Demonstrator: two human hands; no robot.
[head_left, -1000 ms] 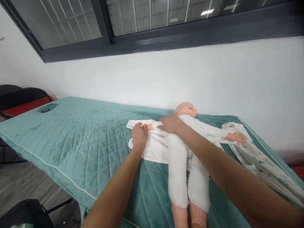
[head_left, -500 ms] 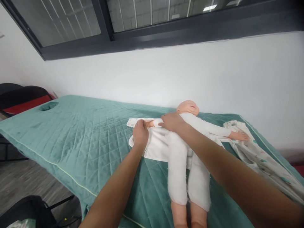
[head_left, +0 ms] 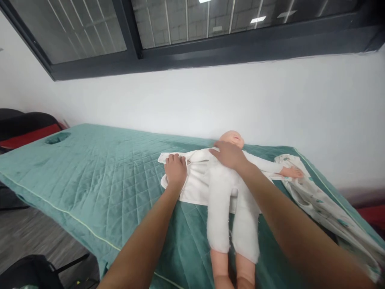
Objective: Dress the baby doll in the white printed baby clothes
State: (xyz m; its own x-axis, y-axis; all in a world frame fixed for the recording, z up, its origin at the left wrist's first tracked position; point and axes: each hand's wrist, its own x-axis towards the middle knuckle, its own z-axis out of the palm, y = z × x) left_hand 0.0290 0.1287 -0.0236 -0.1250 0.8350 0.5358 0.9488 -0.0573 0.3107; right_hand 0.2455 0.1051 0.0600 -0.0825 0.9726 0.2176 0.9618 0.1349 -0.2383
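Observation:
A baby doll (head_left: 233, 192) with a white cloth body lies face up on the green quilted cover, its head toward the wall. Under its back and out to the left spreads a white baby garment (head_left: 197, 184). My left hand (head_left: 176, 170) curls its fingers over the end of the garment's sleeve; the doll's hand on that side is hidden. My right hand (head_left: 230, 155) rests on the doll's upper chest and shoulder, fingers stretched out and thumb apart. The doll's other arm reaches right, its bare hand (head_left: 292, 172) on a patterned cloth (head_left: 313, 196).
The green quilted cover (head_left: 99, 172) is over a long bed with a hole (head_left: 57, 138) at its far left. A white wall and a dark window frame (head_left: 240, 44) stand behind. Black chairs (head_left: 36, 120) are at left, and a black object (head_left: 33, 273) lies lower left.
My right hand has slid from the doll's left-side arm up toward its shoulder. White cloth now covers the arm where skin colour showed. My left hand stays at the sleeve end, fingers laid over it.

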